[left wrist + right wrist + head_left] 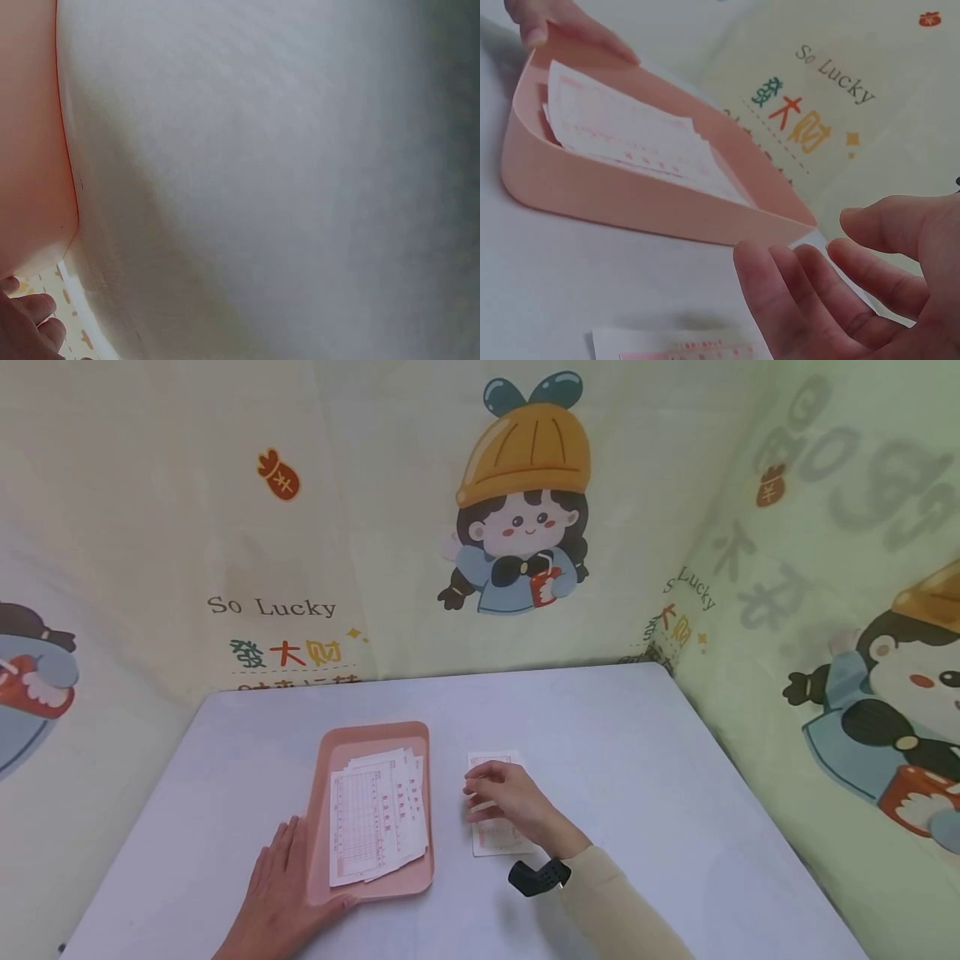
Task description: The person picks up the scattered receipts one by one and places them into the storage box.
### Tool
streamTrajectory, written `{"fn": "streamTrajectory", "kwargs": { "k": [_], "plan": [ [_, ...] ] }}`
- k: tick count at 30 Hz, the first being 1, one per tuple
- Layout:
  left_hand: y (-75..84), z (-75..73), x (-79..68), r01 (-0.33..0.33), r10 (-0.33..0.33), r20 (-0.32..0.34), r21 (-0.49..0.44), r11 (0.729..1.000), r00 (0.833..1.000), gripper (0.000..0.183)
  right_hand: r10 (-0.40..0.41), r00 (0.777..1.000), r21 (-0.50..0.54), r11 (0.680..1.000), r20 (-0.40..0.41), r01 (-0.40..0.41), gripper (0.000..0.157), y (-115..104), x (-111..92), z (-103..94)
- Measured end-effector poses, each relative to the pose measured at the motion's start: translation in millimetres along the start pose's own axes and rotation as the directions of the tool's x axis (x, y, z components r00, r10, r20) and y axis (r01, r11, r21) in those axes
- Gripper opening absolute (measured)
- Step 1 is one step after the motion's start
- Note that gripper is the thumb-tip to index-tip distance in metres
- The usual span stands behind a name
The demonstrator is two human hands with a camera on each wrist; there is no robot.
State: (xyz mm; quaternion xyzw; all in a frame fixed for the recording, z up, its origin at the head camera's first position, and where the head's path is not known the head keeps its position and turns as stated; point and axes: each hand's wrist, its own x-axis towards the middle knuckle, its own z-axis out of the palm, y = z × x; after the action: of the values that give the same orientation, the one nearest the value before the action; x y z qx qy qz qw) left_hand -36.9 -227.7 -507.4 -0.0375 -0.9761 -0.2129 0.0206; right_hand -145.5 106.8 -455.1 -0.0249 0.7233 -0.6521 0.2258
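A pink tray (320, 827) lies left of the table's middle and holds a fanned stack of printed paper slips (375, 818) with red lines. My left hand (281, 893) rests along the tray's left side, fingers straight, thumb at its near edge. To the right of the tray, another printed slip (498, 839) lies on the table. Over it hovers my right hand (510, 797), fingers loosely bent with nothing between them. In the right wrist view the thumb and fingers of this hand stand apart, and the slip's edge (682, 345) shows below.
The white table (600, 735) runs back to a cream cloth backdrop (390, 527) with cartoon prints, which also hangs along both sides. A black band (540, 877) circles the right wrist. Pale cloth fills most of the left wrist view.
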Motion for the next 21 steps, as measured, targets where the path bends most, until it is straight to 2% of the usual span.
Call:
{"fn": "streamTrajectory", "kwargs": {
  "k": [8, 21],
  "plan": [
    [0.6, -1.8, 0.2, 0.021, -0.021, 0.030, 0.003, 1.000, 0.999, 0.137, 0.005, 0.999, -0.014, 1.000, -0.039, -0.005, 0.039, 0.5, -6.3, -14.7],
    [0.1, -0.7, -0.2, 0.012, -0.012, 0.020, -0.005, 1.000, 1.000, 0.136, 0.011, 0.991, -0.079, 0.997, -0.130, -0.022, 0.037, 11.9, -12.0, -35.5]
  ]
}}
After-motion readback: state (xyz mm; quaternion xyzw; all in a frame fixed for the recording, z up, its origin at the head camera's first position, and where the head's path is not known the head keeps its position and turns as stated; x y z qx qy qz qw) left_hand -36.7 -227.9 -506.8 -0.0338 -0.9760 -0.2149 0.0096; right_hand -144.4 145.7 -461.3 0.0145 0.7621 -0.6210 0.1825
